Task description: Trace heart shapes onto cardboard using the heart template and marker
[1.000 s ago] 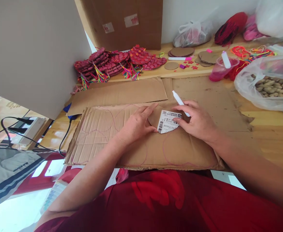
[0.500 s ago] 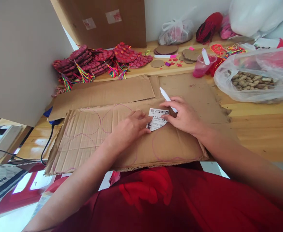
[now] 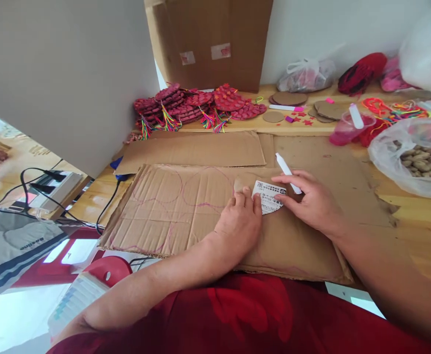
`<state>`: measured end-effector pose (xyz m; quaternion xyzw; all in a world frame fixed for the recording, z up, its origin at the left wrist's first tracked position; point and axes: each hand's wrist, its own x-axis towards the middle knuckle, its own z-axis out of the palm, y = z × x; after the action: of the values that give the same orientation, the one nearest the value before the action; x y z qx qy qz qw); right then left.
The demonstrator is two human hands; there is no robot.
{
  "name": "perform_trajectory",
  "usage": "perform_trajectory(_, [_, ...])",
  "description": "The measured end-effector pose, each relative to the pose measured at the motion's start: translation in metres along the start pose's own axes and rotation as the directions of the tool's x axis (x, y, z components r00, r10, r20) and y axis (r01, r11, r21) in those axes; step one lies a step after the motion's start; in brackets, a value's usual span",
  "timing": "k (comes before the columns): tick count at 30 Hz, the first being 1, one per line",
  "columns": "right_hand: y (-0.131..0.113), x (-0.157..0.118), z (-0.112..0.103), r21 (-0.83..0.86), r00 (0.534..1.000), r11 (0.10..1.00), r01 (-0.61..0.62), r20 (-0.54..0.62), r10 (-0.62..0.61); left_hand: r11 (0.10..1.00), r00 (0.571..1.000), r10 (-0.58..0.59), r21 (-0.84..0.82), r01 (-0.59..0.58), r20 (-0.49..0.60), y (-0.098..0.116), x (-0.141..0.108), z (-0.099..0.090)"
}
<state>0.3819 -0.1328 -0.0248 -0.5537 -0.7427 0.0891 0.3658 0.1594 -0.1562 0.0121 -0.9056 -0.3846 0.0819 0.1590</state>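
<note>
A large brown cardboard sheet (image 3: 200, 221) with pink curved outlines drawn on it lies on the table. On it is a cardboard disc (image 3: 239, 185), partly covered by my left hand (image 3: 241, 216), with a white printed label (image 3: 269, 196) on it. My left hand presses on the disc, its fingers close together. My right hand (image 3: 309, 196) holds a white marker (image 3: 286, 169) between thumb and fingers, and its thumb touches the label's right edge.
Red decorated pieces with coloured tassels (image 3: 196, 105) are piled behind the cardboard. Cardboard circles (image 3: 273, 116), a pink cup (image 3: 348, 128) and a bag of peanuts (image 3: 427, 160) lie to the right. A power strip (image 3: 58, 189) is at left.
The camera view has shifted, so the table lies further right. My left hand has turned and lies flatter over the left part of the disc. The marker stays in my right hand.
</note>
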Motion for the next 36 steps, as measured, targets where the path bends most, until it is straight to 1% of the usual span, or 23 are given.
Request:
perform_trajectory(4, [0.0, 0.0, 0.0, -0.009, 1.0, 1.0, 0.001, -0.018, -0.001, 0.999, 0.998, -0.025, 0.022, 0.026, -0.052, 0.008, -0.002, 0.005])
perform_trajectory(7, [0.0, 0.0, 0.0, -0.002, 1.0, 1.0, -0.006, -0.014, 0.006, 1.0, 0.997, -0.014, 0.001, 0.014, -0.08, 0.006, -0.001, 0.007])
perform_trajectory(10, [0.0, 0.001, 0.0, 0.004, 1.0, 1.0, -0.009, -0.004, 0.009, 0.996, 0.997, 0.04, -0.079, -0.044, -0.063, -0.008, 0.002, 0.003])
perform_trajectory(12, [-0.001, 0.001, 0.0, 0.004, 1.0, 1.0, -0.013, -0.002, 0.013, 0.978, 0.996, 0.088, -0.187, -0.091, -0.025, -0.022, 0.006, 0.001])
perform_trajectory(14, [-0.002, 0.001, -0.001, 0.004, 1.0, 1.0, -0.021, 0.005, 0.02, 0.943, 0.997, 0.074, -0.325, -0.066, 0.013, -0.037, 0.01, 0.002])
perform_trajectory(15, [-0.003, 0.001, -0.001, 0.005, 1.0, 1.0, -0.025, 0.006, 0.025, 0.922, 0.998, 0.06, -0.382, -0.056, -0.002, -0.043, 0.011, 0.004])
perform_trajectory(18, [-0.004, 0.0, -0.001, 0.016, 0.999, 0.999, -0.034, 0.003, 0.034, 0.861, 0.989, 0.097, -0.489, -0.141, -0.115, -0.054, 0.013, 0.01])
perform_trajectory(20, [-0.005, 0.001, -0.001, 0.013, 1.0, 0.999, -0.031, -0.001, 0.031, 0.843, 0.982, 0.105, -0.509, -0.173, -0.16, -0.055, 0.012, 0.013])
perform_trajectory(26, [-0.007, 0.002, -0.003, 0.015, 0.999, 0.999, -0.038, 0.02, 0.038, 0.86, 0.98, 0.03, -0.495, -0.124, -0.195, -0.049, 0.007, 0.014])
perform_trajectory(31, [-0.006, 0.002, -0.001, 0.032, 0.999, 0.999, -0.044, 0.012, 0.043, 0.855, 0.969, 0.014, -0.5, -0.14, -0.246, -0.048, 0.005, 0.015])
perform_trajectory(36, [-0.007, 0.001, -0.001, 0.036, 0.998, 0.997, -0.066, 0.021, 0.065, 0.841, 0.971, -0.007, -0.526, -0.123, -0.239, -0.047, 0.003, 0.014])
